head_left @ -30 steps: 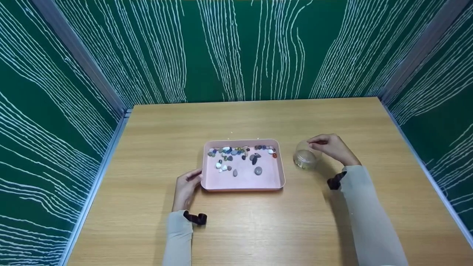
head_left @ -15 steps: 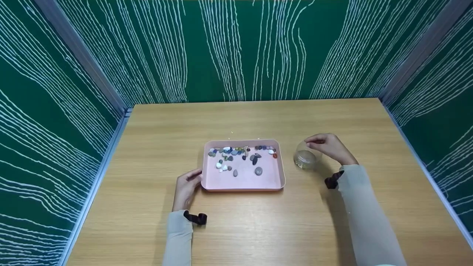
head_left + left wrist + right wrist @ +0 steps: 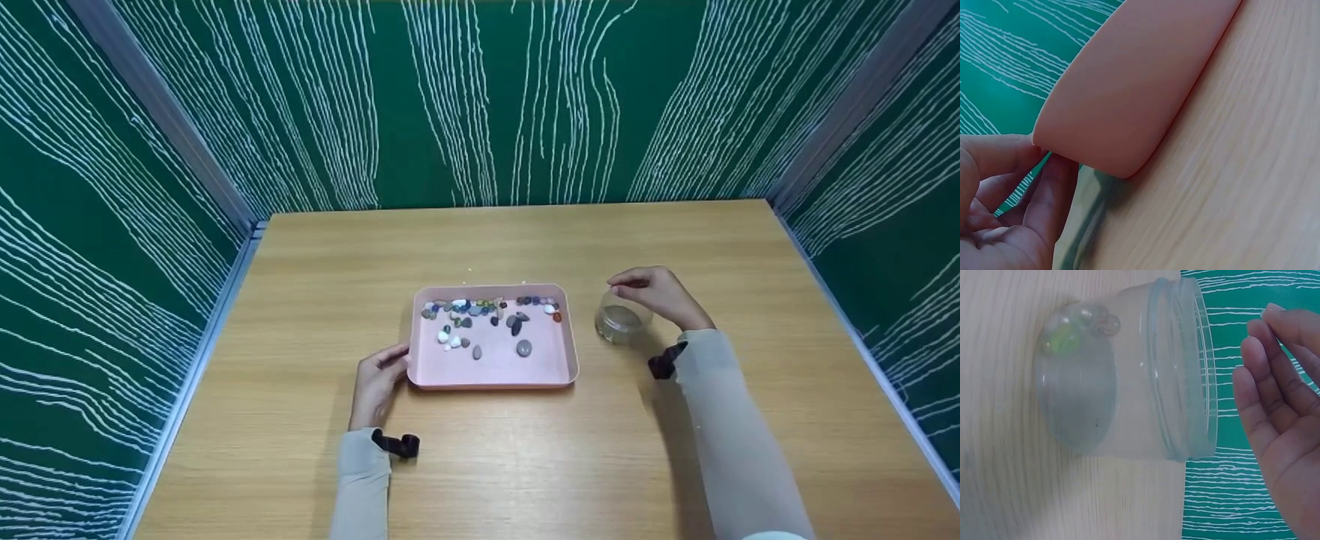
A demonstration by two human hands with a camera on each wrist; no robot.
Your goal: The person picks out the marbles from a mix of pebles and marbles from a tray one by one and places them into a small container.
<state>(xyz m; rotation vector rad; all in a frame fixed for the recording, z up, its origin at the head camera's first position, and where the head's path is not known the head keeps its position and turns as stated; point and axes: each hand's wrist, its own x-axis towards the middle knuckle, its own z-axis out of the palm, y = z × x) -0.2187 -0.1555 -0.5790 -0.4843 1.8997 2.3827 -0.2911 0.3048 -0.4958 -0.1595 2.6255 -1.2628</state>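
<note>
The left hand grips the left edge of the pink tray on the worktop, while the right hand, fingertips drawn together, any contents unclear, hovers just above the clear jar.

A shallow pink tray lies on the table, apart from its far edge, pebbles and coloured beads mostly toward the tray's far side; just beyond its right edge a clear lidless jar stands upright, glassy balls at the bottom
</note>
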